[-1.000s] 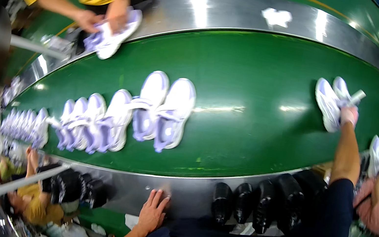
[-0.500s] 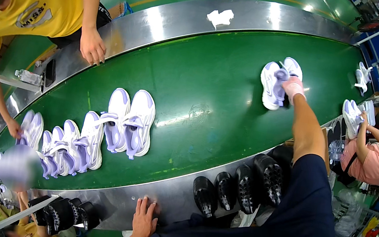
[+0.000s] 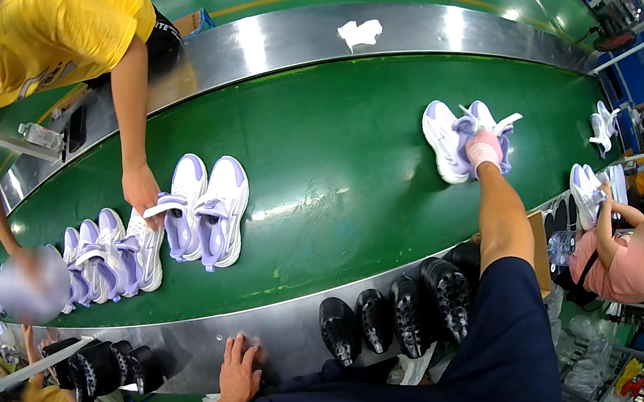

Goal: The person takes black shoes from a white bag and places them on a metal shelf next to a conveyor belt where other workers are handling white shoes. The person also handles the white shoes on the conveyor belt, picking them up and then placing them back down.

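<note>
Head camera view: the right hand (image 3: 485, 149), in a pale pink covering, is at a pair of white and lilac sneakers (image 3: 443, 140) on the right part of the green belt (image 3: 338, 153). The hand lies over the opening of the pair's right-hand shoe; its fingers are hidden there, so I cannot tell how tightly they close. Both shoes stand side by side with toes toward the far edge, and a white strap sticks out at the right. The left hand (image 3: 238, 375) is bare and holds nothing; it rests on the near steel edge (image 3: 186, 344) with its fingers slightly apart

To the left, well apart from the right hand, a second sneaker pair (image 3: 224, 207) stands on the belt. Just beside it a row of similar sneakers (image 3: 107, 251) runs farther left. A co-worker in a yellow shirt (image 3: 62, 34) leans over the belt from the far side, one hand (image 3: 140, 189) at the second pair's strap. Dark, shoe-shaped pieces (image 3: 411, 318) line the near edge, to the right of the left hand. A crumpled white scrap (image 3: 359, 34) lies on the far steel edge (image 3: 307, 26), and at the right a person in pink (image 3: 624, 264) holds a white shoe (image 3: 584, 192)
</note>
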A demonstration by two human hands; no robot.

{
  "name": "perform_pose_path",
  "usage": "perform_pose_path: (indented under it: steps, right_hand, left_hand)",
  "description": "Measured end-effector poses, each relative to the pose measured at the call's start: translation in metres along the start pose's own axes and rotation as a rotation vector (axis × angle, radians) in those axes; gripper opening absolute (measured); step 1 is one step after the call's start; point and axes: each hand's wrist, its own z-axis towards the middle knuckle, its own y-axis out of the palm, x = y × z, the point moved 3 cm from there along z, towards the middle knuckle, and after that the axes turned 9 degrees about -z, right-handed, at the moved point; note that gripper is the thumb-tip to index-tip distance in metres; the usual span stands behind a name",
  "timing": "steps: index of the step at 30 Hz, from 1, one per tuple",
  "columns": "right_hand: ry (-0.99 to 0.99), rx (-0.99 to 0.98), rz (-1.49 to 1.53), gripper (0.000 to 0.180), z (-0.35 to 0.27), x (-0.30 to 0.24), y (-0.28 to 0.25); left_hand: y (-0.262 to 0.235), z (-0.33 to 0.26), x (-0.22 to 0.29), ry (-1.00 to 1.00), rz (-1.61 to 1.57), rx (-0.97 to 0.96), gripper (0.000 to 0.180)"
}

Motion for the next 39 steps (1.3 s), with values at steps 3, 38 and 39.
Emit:
perform_pose_path:
  steps: [3, 38, 39]
  right_hand:
    - [0.091, 0.086, -0.017, 0.031, 0.013, 0.010, 0.004]
    - [-1.044, -0.268, 0.331, 0.020, -0.746, -0.223, 0.033]
    - [-1.067, -0.186, 0.456, 0.017, -0.747, -0.208, 0.025]
  left_hand:
    - [0.003, -0.002, -0.004, -0.010, -0.029, -0.005, 0.067]
    - [-0.043, -0.108, -0.157, 0.000, -1.052, 0.378, 0.076]
    - [-0.046, -0.113, -0.165, 0.013, -1.097, 0.344, 0.076]
